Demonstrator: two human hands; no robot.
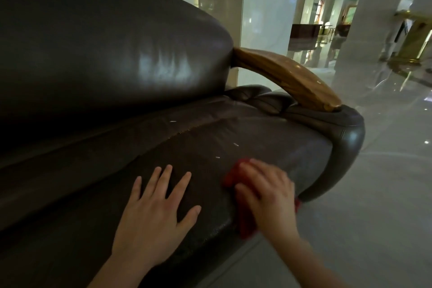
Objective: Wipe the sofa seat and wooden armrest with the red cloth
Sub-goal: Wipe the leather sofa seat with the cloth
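**Cloth at the seat's front edge**

I see the left hand (156,208) spread flat and holding nothing on the smooth dark leather seat (268,138); the right hand (266,192), blurred, presses with flat fingers on the crumpled red cloth (244,222) at the seat's cracked front edge; the curved, glossy wooden armrest (287,77) stands well behind.

Open seat cushion (257,133) runs ahead to the backrest (105,54), which closes the far side; the wooden armrest (287,79) and curved leather end (350,140) bound the right.
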